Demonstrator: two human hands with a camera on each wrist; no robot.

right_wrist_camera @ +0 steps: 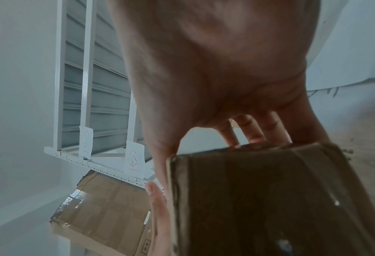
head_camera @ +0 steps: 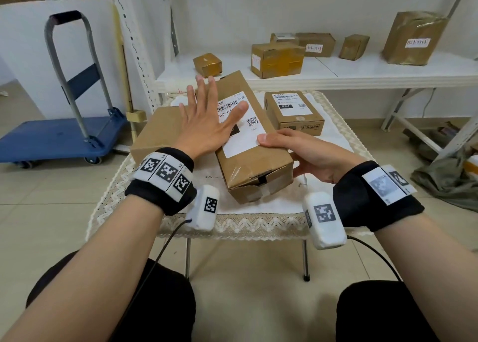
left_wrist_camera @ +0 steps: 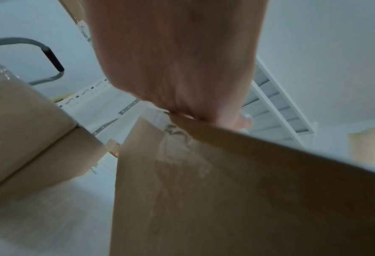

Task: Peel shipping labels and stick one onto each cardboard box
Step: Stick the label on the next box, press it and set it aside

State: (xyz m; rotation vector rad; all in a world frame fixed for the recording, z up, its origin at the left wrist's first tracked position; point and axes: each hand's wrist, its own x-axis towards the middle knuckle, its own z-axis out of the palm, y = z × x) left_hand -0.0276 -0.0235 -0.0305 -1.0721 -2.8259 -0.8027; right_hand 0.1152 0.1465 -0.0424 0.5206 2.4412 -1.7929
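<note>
I see a long box (head_camera: 252, 145) lying on the small table (head_camera: 336, 114), in the middle, right in front of me. Its long side runs from near me to far away, and the far end leans a bit to the left. The near end with the tape points at my knees. A white shipping label (head_camera: 241, 124) is stuck on top of the box, and its long side runs the same way as the box. My left hand (head_camera: 207, 120) is flat, with the fingers spread out straight, and it lies on the left part of the label, with the thumb across the print. It is not holding anything, only lying flat. My right hand (head_camera: 307, 149) holds the right side of the box near its front end, with the thumb on top at the label's near corner and the fingers curled down the side. A wider flat box (head_camera: 155, 134) lies to the left, partly under the long one. A small box (head_camera: 293, 112) with its own label sits on the table to the right, close by but not touching. More brown boxes stand on the white shelf (head_camera: 362, 70) behind. A blue cart (head_camera: 62, 140) stands on the floor at the left.
</note>
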